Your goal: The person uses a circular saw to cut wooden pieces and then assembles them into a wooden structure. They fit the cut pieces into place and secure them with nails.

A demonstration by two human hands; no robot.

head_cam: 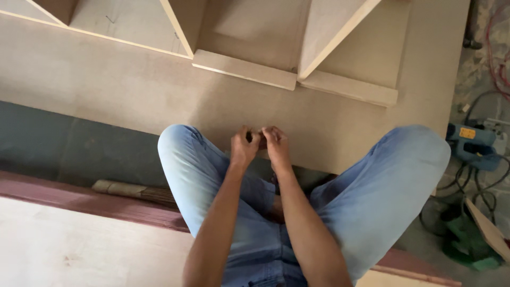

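Currently left hand (pixel 243 149) and right hand (pixel 276 144) meet above the wooden panel (pixel 133 90), fingers pinched on something too small to identify.

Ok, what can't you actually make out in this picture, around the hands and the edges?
Head view only:
- What the left hand and right hand pinch between them: too small, covered by the fingertips.
- The blue power tool: cut off by the right edge.
- The broom-like bundle: its far end is hidden behind the left knee.
- The board frame: cut off by the top edge.
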